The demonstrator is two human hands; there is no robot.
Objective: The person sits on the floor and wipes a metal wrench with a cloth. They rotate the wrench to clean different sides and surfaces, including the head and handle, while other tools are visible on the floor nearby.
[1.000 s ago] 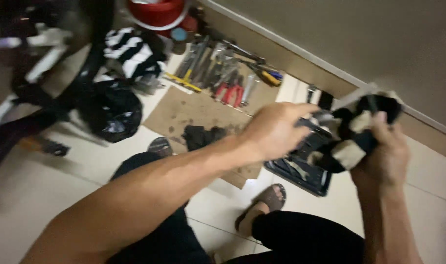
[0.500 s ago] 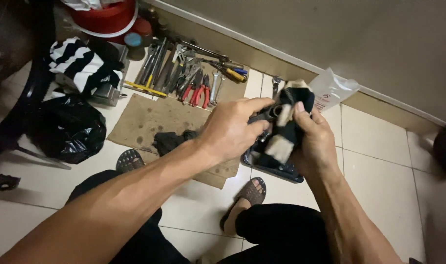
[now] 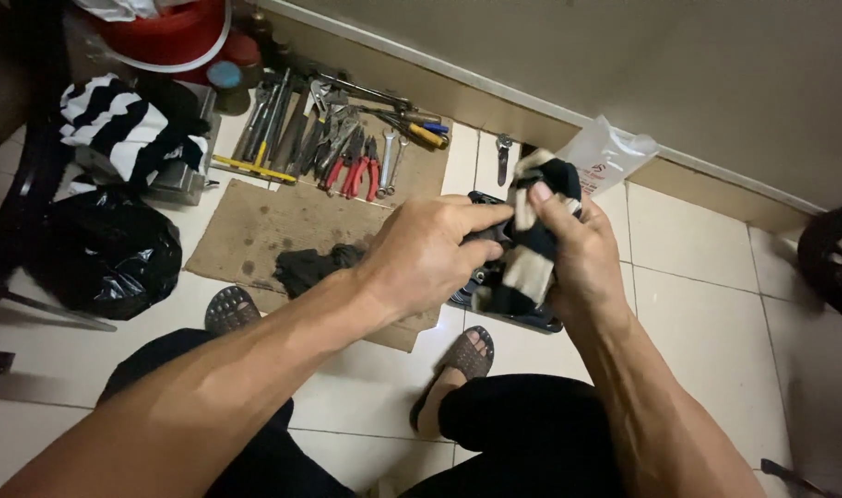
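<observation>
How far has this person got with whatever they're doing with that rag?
Done: hand tools lie laid out on a brown cardboard sheet on the tiled floor. In hand: both the left hand and right hand grip a black-and-cream cloth rag around a dark part, mostly hidden. Left: I cannot tell; a second dark rag lies unused on the cardboard.

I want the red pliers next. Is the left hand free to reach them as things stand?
Probably not at once: the left hand is gripping the dark part wrapped in the rag, together with the right hand. The red pliers lie uncovered just beyond, so the path looks free once it lets go.
</observation>
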